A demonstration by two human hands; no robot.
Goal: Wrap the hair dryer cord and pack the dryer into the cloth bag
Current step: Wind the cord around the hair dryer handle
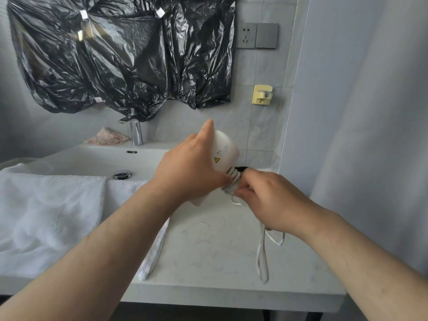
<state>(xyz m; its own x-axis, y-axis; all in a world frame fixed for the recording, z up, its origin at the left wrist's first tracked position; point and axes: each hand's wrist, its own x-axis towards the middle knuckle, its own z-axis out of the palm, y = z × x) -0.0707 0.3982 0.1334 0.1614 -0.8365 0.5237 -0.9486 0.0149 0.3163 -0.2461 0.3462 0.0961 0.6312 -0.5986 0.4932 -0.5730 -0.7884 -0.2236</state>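
A white hair dryer (224, 151) is held above the marble counter (220, 246), body pointing up and away. My left hand (190, 167) grips the dryer's body, index finger stretched along its top. Several turns of the white cord (232, 179) are wound around the handle. My right hand (266, 200) pinches the cord right at those turns. A loose loop of cord (262, 258) hangs from under my right hand onto the counter. I cannot pick out the cloth bag with certainty.
A white towel (46, 216) covers the sink's front edge at left. The basin (97, 158) with its chrome tap (136, 133) sits behind. A wall socket (246, 35) and a yellow holder (262, 95) are on the tiled wall. Black plastic (120, 54) covers the mirror.
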